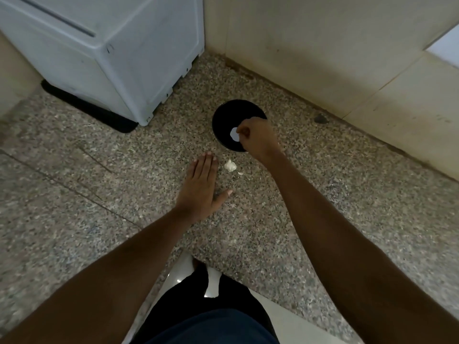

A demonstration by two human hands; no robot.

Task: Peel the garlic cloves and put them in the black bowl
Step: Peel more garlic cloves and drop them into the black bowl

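Pinching a clove over the bowl, right hand; left hand flat, empty. Risk: clove bouncing out onto counter.

Worktop: speckled granite, grey-brown flecked with black and cream.
Bowl: plain black, one pale whitish patch inside.
Garlic: off-white, creamy; small peel scrap beside it same white.
Appliance: pale grey-white, dark scuff marks on side.
Mat under appliance: black.
Wall tiles: cream-beige, faint stains, thin grout lines.
Clothing: dark navy-black.
Floor below worktop edge: glossy white.
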